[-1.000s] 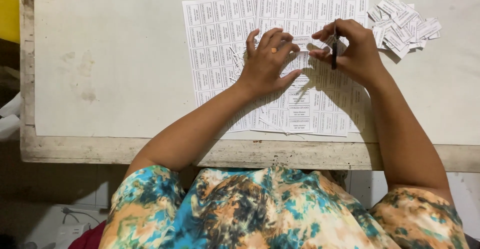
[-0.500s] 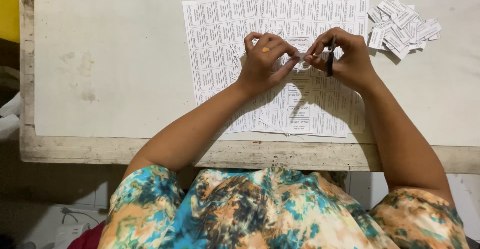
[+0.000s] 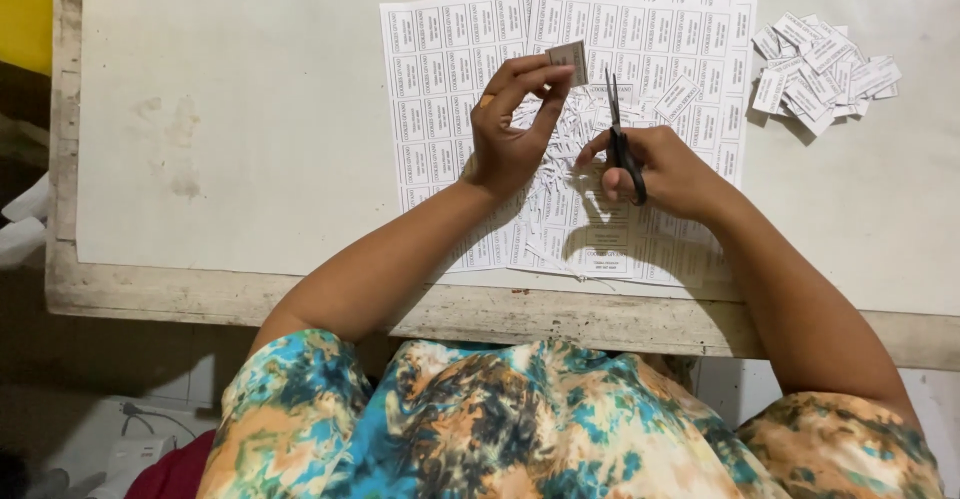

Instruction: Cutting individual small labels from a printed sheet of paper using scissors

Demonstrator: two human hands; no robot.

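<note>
Nearest us, the worn front edge of the desk [image 3: 300, 299] runs under both forearms. Over the printed label sheets [image 3: 450, 89], our landmark, our right hand [image 3: 670, 171] is closed around black scissors [image 3: 622, 144], whose blades point away from us and stand almost together. Just left of them, our left hand [image 3: 510, 129] pinches one small cut label [image 3: 568, 56] between thumb and fingertips, lifted above the sheets. Thin paper trimmings [image 3: 560, 129] lie on the sheets between the hands. Beyond the sheets' far right corner lies a pile of cut labels [image 3: 822, 71].
</note>
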